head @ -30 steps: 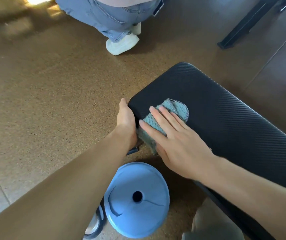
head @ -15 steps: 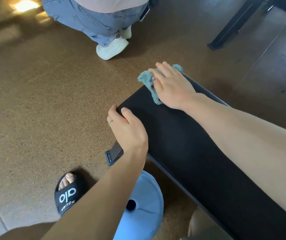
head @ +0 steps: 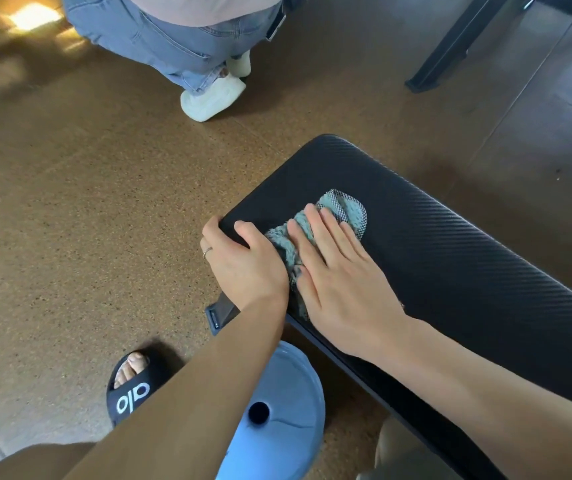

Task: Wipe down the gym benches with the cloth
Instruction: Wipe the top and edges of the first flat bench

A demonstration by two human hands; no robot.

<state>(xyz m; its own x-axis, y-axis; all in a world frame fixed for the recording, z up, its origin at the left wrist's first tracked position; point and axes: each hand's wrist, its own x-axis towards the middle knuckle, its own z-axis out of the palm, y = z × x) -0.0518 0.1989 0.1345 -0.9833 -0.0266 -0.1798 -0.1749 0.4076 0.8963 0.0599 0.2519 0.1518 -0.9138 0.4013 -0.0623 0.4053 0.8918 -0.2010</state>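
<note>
A black padded gym bench (head: pixel 450 258) runs from the centre to the lower right. A teal cloth (head: pixel 343 207) lies bunched on its near-left end. My right hand (head: pixel 340 278) lies flat on the cloth with straight fingers, pressing it onto the pad. My left hand (head: pixel 243 261) grips the bench's left corner, fingers curled over the edge and thumb on top, touching the cloth's side.
A light blue weight plate (head: pixel 288 410) lies on the cork floor under the bench. My foot in a black slide sandal (head: pixel 132 389) is at lower left. A person in jeans and white shoes (head: pixel 211 95) crouches at the top. A black equipment leg (head: pixel 450 46) crosses the upper right.
My right hand has drawn the cloth back from the bench's far end to the near-left corner, beside my left hand. The left hand stays on the corner.
</note>
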